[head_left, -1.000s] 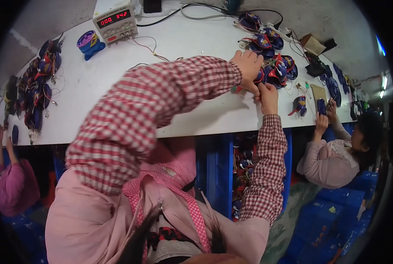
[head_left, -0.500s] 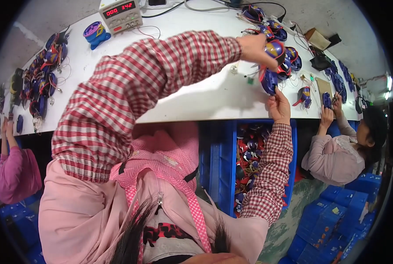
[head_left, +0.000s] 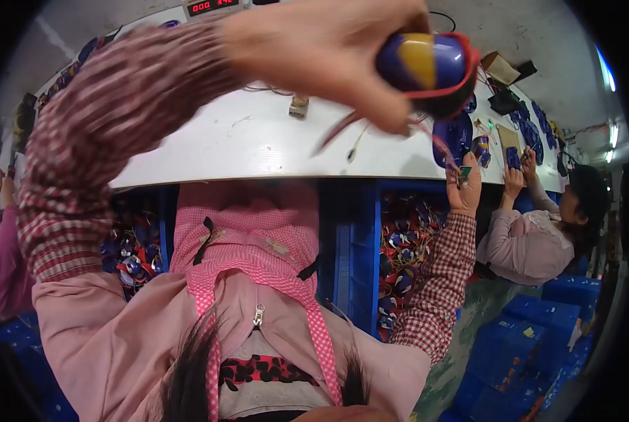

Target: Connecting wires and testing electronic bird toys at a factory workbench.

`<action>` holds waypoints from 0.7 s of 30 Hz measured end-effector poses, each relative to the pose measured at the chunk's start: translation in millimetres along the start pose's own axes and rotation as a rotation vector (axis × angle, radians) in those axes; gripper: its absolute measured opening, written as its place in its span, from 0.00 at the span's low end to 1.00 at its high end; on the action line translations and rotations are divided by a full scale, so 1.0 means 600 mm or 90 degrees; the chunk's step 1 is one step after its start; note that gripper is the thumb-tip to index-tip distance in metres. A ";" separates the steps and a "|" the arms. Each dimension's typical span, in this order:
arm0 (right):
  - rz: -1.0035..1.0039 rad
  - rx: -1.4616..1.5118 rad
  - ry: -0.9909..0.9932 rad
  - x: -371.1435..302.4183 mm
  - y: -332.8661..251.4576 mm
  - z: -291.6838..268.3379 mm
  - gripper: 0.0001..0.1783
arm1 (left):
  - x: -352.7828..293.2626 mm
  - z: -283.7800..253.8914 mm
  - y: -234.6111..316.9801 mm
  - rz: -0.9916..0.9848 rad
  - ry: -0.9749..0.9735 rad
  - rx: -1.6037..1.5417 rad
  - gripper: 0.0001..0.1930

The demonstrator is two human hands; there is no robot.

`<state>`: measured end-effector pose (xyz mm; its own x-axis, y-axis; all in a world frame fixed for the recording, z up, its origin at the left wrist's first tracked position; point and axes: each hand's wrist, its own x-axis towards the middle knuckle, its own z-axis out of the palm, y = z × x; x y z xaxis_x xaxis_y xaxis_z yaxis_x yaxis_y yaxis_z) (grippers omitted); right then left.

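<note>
My left hand (head_left: 321, 56) is raised close to the camera, its fingers wrapped round a rounded blue and yellow plastic shell (head_left: 427, 63) with a red rim and a dark underside. Reddish wires (head_left: 437, 141) hang from beneath it toward my right hand (head_left: 466, 186). That hand, near the table's front edge, pinches a purple-blue shell half (head_left: 452, 137). A small green circuit board (head_left: 464, 171) lies against its fingers. Whether the wires join the two shells, I cannot tell.
A white table (head_left: 244, 151) spans the front, with a small pale part (head_left: 298, 105) on it. Blue crates (head_left: 364, 267) of red and blue parts stand below its edge. At right a co-worker (head_left: 532, 239) handles a blue part; a power supply (head_left: 209, 7) sits at the back.
My left hand has lifted the blue and yellow shell up toward the camera and leftward, away from the cluster. My right hand has shifted slightly right and down; the green board now shows at its fingers.
</note>
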<state>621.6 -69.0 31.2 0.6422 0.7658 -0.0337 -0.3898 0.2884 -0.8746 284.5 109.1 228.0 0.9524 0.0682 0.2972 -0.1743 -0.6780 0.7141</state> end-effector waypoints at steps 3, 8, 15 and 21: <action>0.019 -0.064 -0.041 -0.047 0.002 0.065 0.08 | -0.124 0.000 0.033 -0.006 0.068 0.187 0.36; 0.186 -0.057 -0.316 -0.109 0.091 0.148 0.11 | -0.272 -0.001 -0.004 -0.155 -0.011 0.569 0.36; 0.334 -0.114 -0.308 -0.150 0.257 0.305 0.11 | -0.442 0.002 -0.191 -0.418 -0.057 0.765 0.33; 0.317 -0.193 -0.196 -0.145 0.324 0.370 0.11 | -0.487 -0.018 -0.279 -0.529 -0.152 0.802 0.36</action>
<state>343.4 48.2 -28.5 0.1975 0.9080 -0.3695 -0.3594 -0.2837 -0.8890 32.6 210.5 28.5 0.7086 0.6989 -0.0971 0.6143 -0.6788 -0.4022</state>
